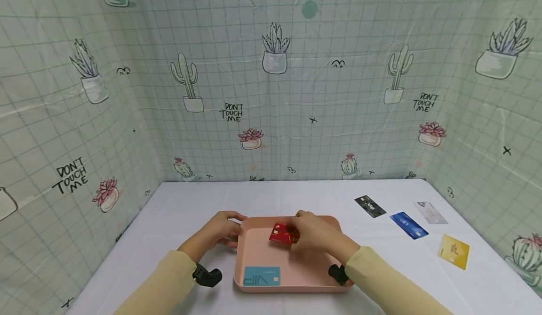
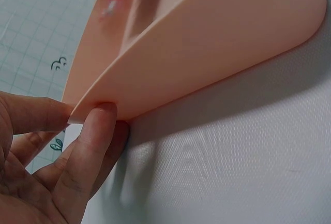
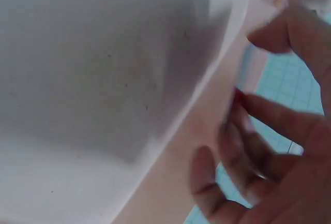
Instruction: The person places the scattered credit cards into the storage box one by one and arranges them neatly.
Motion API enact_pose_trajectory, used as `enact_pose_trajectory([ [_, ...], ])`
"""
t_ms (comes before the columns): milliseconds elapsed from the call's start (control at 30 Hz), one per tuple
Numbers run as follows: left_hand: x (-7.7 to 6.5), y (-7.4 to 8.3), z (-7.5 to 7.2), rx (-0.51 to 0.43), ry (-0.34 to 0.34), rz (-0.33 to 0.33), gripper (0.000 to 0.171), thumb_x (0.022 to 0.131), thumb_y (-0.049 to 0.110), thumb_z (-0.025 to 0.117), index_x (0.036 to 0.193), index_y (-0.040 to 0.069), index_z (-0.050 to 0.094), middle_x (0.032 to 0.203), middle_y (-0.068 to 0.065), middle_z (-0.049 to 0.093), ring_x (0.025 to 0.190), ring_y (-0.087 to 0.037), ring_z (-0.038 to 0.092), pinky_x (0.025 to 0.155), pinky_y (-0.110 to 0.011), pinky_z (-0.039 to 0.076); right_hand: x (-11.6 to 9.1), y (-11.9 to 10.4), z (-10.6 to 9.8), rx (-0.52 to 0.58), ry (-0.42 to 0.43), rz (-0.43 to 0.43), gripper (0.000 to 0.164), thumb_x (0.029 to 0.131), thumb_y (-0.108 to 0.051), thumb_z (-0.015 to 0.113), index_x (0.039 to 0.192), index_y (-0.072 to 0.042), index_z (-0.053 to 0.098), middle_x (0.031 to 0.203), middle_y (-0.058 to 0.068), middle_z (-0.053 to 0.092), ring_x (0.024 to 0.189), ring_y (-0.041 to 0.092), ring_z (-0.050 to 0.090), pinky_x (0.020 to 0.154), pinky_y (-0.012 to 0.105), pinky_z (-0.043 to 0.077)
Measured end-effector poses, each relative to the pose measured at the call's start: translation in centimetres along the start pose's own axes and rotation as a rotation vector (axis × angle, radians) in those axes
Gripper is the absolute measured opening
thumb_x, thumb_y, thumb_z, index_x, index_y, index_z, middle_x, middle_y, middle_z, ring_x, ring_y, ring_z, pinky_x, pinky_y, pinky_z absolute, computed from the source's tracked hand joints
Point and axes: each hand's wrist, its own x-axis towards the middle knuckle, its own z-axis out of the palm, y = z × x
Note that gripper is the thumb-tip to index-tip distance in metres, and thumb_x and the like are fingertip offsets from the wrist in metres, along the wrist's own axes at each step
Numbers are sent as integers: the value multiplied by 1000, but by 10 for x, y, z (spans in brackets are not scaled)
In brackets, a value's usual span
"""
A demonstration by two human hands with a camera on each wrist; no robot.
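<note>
A pink tray [image 1: 292,289] lies on the table, with a blue-grey VIP card [image 1: 261,276] flat in its near left corner. My left hand [image 1: 223,230] grips the tray's far left corner. In the left wrist view, the left thumb [image 2: 101,125] presses the outer wall while a finger [image 2: 39,115] meets the corner's other side. Over the tray's far half, my right hand [image 1: 315,232] pinches a red card [image 1: 281,233], tilted and partly covered by the fingers. The right wrist view shows that card nearly edge-on and blurred between thumb and fingers.
Right of the tray lie a black VIP card [image 1: 370,206], a blue card [image 1: 409,225], a silver card [image 1: 430,212] and a gold card [image 1: 454,251]. A patterned cloth [image 1: 296,93] hangs behind and at both sides of the white table [image 1: 203,197].
</note>
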Motion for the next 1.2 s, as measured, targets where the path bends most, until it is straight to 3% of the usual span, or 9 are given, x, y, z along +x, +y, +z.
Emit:
enact_pose_trajectory([
  [100, 0, 0, 0, -3, -2, 9, 42, 90, -1, 66, 132, 4, 67, 106, -16, 74, 76, -18, 73, 59, -32, 63, 0, 0, 0, -25, -59, -9, 44, 73, -18, 87, 113, -7, 74, 99, 1, 64, 89, 16, 56, 81, 36, 56],
  [367, -1, 0, 0, 1, -1, 9, 43, 90, -1, 66, 132, 4, 66, 106, -17, 73, 76, -18, 72, 59, -31, 63, -2, 2, 6, -51, -120, 14, 45, 70, -21, 88, 111, -9, 75, 97, -3, 63, 87, 14, 56, 82, 37, 55],
  [833, -1, 0, 0, -1, -3, 17, 43, 90, -1, 66, 132, 4, 66, 106, -17, 73, 77, -18, 72, 59, -30, 62, -3, -7, 9, -92, -126, -40, 51, 70, -21, 91, 116, -14, 70, 100, -1, 60, 89, 14, 55, 81, 32, 55],
  [1200, 2, -1, 2, -1, 11, 12, 43, 89, -1, 65, 131, 5, 67, 104, -15, 74, 75, -18, 72, 57, -29, 62, 2, -11, 10, -71, -163, -64, 51, 72, -21, 91, 119, -15, 69, 106, -1, 59, 93, 13, 56, 88, 33, 55],
])
